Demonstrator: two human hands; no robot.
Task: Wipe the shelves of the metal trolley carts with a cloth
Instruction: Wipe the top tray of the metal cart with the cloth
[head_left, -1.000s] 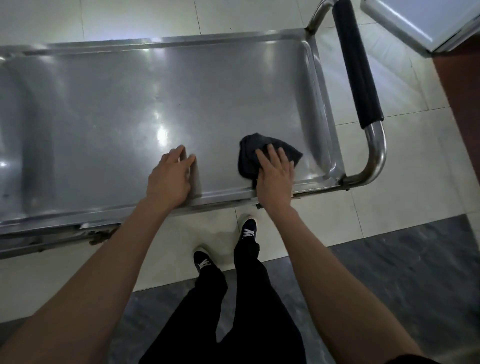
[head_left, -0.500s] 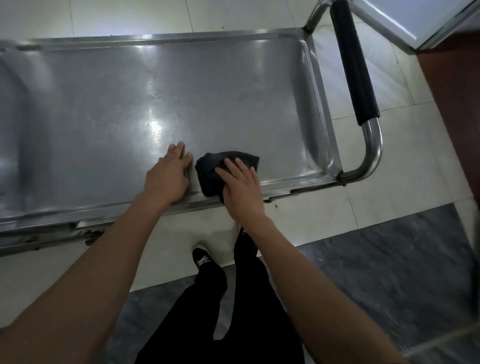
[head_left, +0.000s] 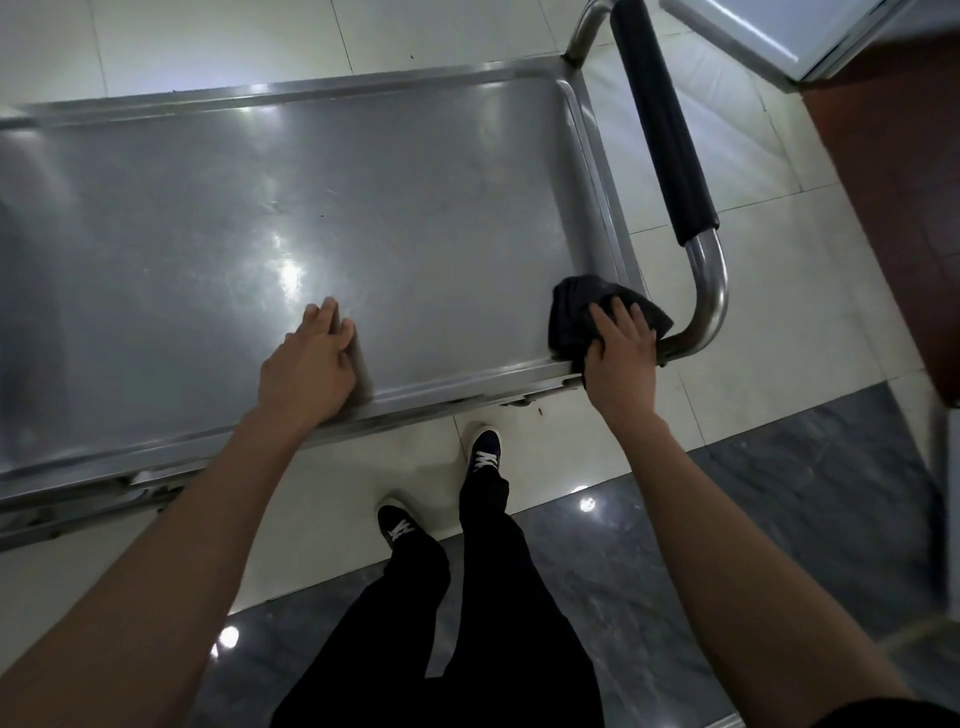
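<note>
Fingers (head_left: 327, 322) of the left hand (head_left: 306, 369) lie straight and close together, flat on the top shelf (head_left: 218, 234) of the metal trolley cart, with the heel of the hand on the shelf's raised near rim; this hand holds nothing. Ceiling lights glare off the steel just beyond it. Further right, the right hand (head_left: 621, 358) presses down on a dark cloth (head_left: 576, 312), its 4 fingers spread and nearly straight over the bunched fabric rather than curled round it. That cloth sits in the near right corner of the shelf, against the side rim, with one edge hanging over the near rim under the palm. Just right of the cloth, the chrome handle (head_left: 706, 280) bends back toward the shelf corner, and a black foam grip (head_left: 660, 124) covers its far stretch. Below the shelf, 2 dark shoes (head_left: 485, 449) stand on pale floor tiles (head_left: 769, 291).
</note>
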